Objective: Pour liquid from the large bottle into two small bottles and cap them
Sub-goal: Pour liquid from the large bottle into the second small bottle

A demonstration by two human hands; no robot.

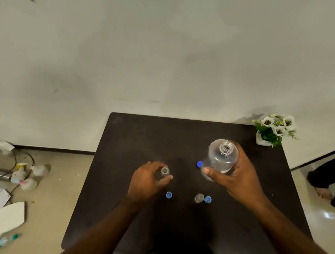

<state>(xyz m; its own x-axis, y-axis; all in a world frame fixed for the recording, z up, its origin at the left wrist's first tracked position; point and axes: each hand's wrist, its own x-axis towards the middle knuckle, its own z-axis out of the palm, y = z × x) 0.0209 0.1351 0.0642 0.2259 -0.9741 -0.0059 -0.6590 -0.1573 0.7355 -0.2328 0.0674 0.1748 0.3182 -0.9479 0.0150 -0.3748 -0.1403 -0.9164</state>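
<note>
While the right hand (236, 180) gripped the uncapped large bottle (220, 159) upright above the dark surface (141, 137), the left hand (148, 181) curled round one open small bottle (165, 171); the second small bottle (199, 198) stood nearer, between two blue caps (169, 195).

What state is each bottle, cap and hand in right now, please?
Large bottle: uncapped, gripped by the right hand.
Left small bottle: uncapped, held by the left hand.
Right small bottle: uncapped, free on the table.
Three blue caps: off, lying loose.
</note>
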